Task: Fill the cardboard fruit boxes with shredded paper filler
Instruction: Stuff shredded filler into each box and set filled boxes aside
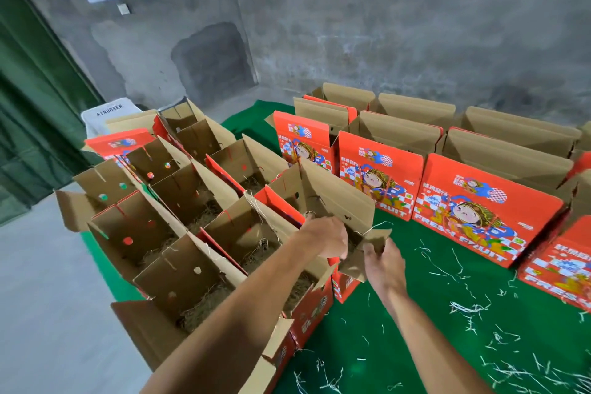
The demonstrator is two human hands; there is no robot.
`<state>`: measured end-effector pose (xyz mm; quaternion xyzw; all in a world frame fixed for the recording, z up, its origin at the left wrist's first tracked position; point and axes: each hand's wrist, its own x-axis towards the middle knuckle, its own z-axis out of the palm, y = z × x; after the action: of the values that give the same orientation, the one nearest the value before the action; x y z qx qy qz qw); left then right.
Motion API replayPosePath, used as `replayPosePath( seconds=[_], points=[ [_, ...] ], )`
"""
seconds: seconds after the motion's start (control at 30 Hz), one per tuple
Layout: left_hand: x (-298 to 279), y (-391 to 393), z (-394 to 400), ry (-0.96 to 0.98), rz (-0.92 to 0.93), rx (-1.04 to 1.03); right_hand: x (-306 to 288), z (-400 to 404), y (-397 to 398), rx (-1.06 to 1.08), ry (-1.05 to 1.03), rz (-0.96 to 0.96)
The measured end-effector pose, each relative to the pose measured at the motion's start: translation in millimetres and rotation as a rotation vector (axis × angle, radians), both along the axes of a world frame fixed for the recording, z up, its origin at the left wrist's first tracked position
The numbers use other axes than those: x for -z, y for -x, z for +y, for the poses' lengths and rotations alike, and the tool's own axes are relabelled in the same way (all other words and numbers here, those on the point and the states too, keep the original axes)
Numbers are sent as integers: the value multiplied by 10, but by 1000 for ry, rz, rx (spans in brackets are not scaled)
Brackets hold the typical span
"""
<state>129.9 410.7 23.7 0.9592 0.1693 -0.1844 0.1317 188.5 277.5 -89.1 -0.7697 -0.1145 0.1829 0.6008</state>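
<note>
2 bare hands reach out over the open box (315,201) in the middle of the green mat (399,313). Your left hand (326,238) hangs over the box's opening with fingers curled down around a tuft of shredded paper filler (353,241). Your right hand (382,262) pinches the brown side flap (377,238) at the box's near right corner. Toward the mat's left edge stand 2 rows of open boxes (179,233), most with brownish filler in the bottom. Along the far and right edges stand red printed fruit boxes (479,201) with their flaps raised. Loose white paper strands (470,310) lie scattered across the mat's near right corner.
</note>
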Motion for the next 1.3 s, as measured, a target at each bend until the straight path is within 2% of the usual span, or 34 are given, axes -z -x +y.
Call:
replayPosePath(
  seconds=[0.1, 0.23, 0.37, 0.47, 0.53, 0.67, 0.77, 0.9, 1.07, 1.2, 1.3],
  points=[
    [-73, 32, -51, 91, 36, 18, -8, 84, 52, -20, -3, 51],
    [-138, 18, -180, 276, 34, -61, -42, 54, 4, -97, -69, 183],
    [-107, -61, -355, 234, -53, -42, -52, -144, -63, -190, -43, 175],
    [-57, -179, -494, 256, -171, -40, -146, -348, -173, -175, -101, 205],
    [-20, -336, -627, 269, -245, -4, -276, -535, -300, -120, -94, 159],
    [83, -920, -1060, 351, -408, 86, -536, -1173, -799, 22, 65, -120],
    [141, -1350, -1681, 429, -522, 237, -707, -1892, -1133, 193, 280, -351],
    [191, -1879, -2539, 252, -648, 472, -810, -2824, -1504, 349, 536, -599],
    [142, -2813, -3416, 121, -649, 547, -798, -3783, -2088, 380, 909, -705],
    [297, -3295, -3852, 9, -482, 592, -602, -4285, -2437, 189, 1151, -603],
    [467, -3486, -3913, -60, -461, 584, -480, -4389, -2648, 162, 1172, -677]
  ],
)
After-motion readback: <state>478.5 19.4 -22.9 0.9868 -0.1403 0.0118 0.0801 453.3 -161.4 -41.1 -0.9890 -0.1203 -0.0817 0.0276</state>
